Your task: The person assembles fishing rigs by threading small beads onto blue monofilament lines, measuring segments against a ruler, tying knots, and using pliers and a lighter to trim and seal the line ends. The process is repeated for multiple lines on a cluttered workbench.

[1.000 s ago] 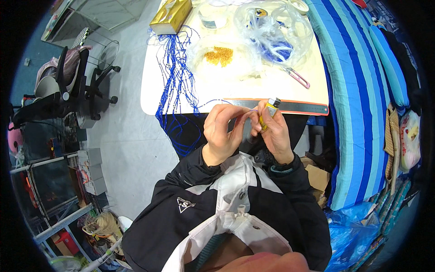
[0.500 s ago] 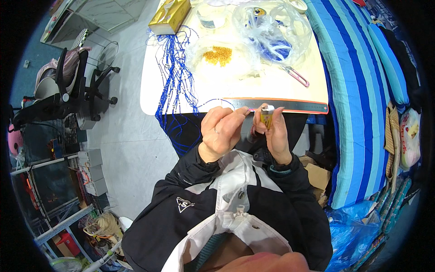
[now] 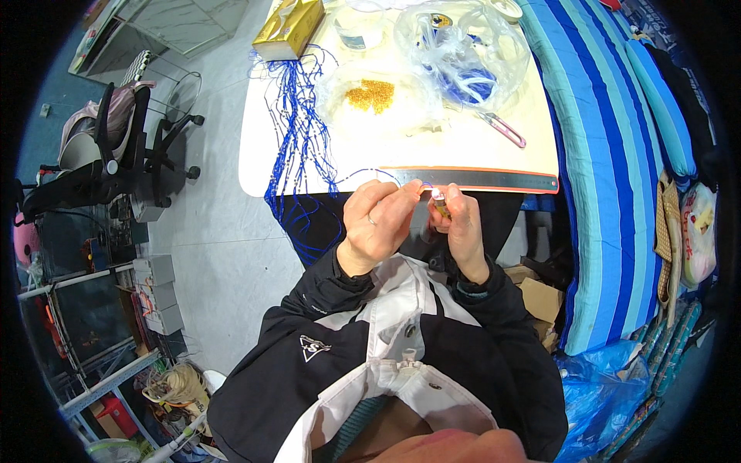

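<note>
My left hand (image 3: 377, 224), a ring on one finger, is closed in a pinch at the table's near edge. A thin blue cord (image 3: 363, 170) runs into its fingers, and a short end shows at the fingertips. Upright in my closed right hand (image 3: 468, 235) is a small yellow lighter (image 3: 441, 205) with a pale metal top. The lighter's top is close beside the cord end; I cannot make out a clear flame. A bundle of blue cords (image 3: 297, 143) with small beads or knots lies to the left and hangs over the edge.
On the white table (image 3: 262, 166) lie a ruler (image 3: 494, 180), a pink-handled cutter (image 3: 505, 131), gold beads (image 3: 372, 96) on clear plastic, a plastic bag (image 3: 463, 54) with blue cord, and a gold tissue box (image 3: 289, 29). A striped quilt (image 3: 610, 170) borders the right side; an office chair (image 3: 116, 147) stands left.
My right hand has moved left with the lighter, bringing its top up to my left fingertips and the cord end. My left hand has hardly moved.
</note>
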The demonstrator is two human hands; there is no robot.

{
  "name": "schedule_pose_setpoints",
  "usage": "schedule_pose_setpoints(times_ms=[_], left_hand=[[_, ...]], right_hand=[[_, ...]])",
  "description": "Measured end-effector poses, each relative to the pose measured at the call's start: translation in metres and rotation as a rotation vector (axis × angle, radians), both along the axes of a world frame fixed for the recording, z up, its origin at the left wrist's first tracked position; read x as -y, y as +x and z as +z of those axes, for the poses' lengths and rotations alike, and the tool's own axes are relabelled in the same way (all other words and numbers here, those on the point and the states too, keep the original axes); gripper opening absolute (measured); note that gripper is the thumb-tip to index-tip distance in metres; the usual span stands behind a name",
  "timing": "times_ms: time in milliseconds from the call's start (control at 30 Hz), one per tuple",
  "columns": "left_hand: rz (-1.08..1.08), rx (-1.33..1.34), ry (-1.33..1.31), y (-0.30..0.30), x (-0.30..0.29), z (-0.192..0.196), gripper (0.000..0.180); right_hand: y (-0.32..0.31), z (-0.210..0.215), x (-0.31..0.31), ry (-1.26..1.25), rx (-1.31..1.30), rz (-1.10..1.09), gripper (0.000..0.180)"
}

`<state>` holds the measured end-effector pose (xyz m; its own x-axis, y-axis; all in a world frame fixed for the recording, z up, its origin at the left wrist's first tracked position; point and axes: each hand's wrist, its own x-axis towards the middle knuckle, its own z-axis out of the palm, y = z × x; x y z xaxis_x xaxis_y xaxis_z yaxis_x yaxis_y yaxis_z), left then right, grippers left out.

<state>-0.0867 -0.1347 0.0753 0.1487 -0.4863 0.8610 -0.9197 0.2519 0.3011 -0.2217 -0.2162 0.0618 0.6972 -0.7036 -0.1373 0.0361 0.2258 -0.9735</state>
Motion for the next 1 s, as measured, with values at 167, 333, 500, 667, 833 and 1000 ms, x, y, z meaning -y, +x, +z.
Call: schedule_pose_setpoints(times_ms=[167,333,500,667,833,1000], left_hand=[[-0.006,-0.020,-0.006,-0.001,0.001,0.000,0.042],[-0.009,-0.027,-0.013,-0.001,0.001,0.000,0.041],[-0.027,-0.034,-0.006,-0.001,0.001,0.001,0.040],[-0.097,-0.116,0.000,-0.002,0.000,-0.002,0.039],[-0.146,-0.155,0.046,0.000,-0.005,-0.008,0.039],[-0.072,-0.292,0.002,0.009,-0.035,-0.015,0.037]], right_hand=[[0.000,0.001,0.001,-0.072,-0.022,-0.022,0.062],[0.002,0.002,0.001,-0.028,0.108,-0.039,0.055],[0.007,0.003,-0.001,-0.247,0.213,-0.136,0.023],[0.008,0.002,-0.002,-0.576,0.127,-0.215,0.010],[0.009,-0.005,0.006,-0.622,-0.028,-0.254,0.008],[0.018,-0.020,0.062,-1.058,-0.531,-0.347,0.019]])
